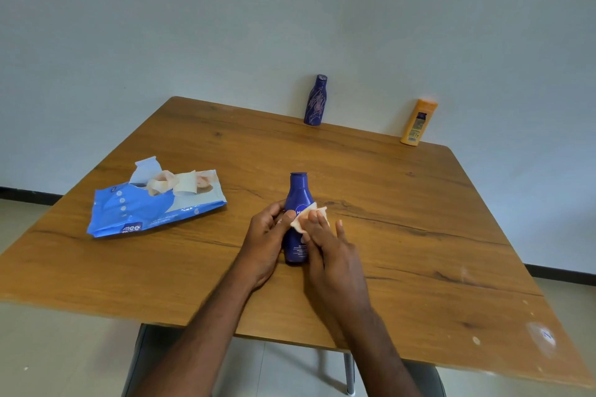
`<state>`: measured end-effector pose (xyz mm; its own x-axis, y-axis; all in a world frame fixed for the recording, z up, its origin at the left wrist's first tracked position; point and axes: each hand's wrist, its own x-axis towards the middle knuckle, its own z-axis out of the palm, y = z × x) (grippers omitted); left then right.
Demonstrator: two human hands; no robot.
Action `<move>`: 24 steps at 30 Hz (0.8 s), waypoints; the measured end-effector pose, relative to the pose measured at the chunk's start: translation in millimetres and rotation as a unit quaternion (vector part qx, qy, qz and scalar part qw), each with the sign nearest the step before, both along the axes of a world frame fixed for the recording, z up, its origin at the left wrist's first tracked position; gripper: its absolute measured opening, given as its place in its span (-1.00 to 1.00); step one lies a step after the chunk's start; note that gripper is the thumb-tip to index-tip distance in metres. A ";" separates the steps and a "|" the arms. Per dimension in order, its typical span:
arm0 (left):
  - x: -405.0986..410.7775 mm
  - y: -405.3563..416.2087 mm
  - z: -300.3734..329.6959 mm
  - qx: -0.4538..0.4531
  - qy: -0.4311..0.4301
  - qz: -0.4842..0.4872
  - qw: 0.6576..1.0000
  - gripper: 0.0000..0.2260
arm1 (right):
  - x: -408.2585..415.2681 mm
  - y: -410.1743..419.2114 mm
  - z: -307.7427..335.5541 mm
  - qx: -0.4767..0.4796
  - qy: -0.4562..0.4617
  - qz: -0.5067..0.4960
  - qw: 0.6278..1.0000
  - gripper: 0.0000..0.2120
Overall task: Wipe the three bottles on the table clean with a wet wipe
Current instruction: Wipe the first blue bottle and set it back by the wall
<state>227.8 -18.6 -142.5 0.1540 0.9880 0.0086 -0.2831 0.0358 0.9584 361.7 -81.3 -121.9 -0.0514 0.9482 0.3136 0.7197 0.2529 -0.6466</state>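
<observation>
A dark blue lotion bottle (298, 191) stands upright in the middle of the wooden table (403, 219). My left hand (266, 238) grips its left side, fingers curled round the body. My right hand (325, 245) presses a white wet wipe (309, 216) against the bottle's front and right side with fairly straight fingers. At the far edge by the wall stands a purple patterned bottle (316, 100). An orange bottle (418, 122) stands upright to its right.
A blue wet-wipe pack (145, 206) lies on the table's left part, its flap open and wipes sticking out. The pale wall runs right behind the far table edge. A chair seat (154, 354) shows under the near edge.
</observation>
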 end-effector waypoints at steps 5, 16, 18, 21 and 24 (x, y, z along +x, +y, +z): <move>-0.7 -3.1 -0.4 0.025 0.022 -0.044 0.998 -0.74 | -1.5 29.5 20.4 0.014 0.041 -0.031 0.999 -0.66; 1.0 -4.5 0.9 0.025 -0.022 -0.029 0.999 -0.76 | -11.0 38.3 27.8 0.019 -0.007 -0.018 1.000 -0.67; 1.4 -5.3 0.1 0.026 -0.007 -0.023 0.999 -0.77 | -2.8 43.3 26.0 0.013 0.014 -0.065 0.998 -0.69; 0.9 -5.2 -1.3 0.031 0.007 -0.023 0.999 -0.76 | -3.6 42.5 26.0 0.013 -0.007 -0.083 0.996 -0.69; 0.7 -3.3 -1.7 0.044 0.001 -0.028 0.999 -0.77 | -14.1 33.3 29.2 0.039 -0.045 -0.046 0.997 -0.65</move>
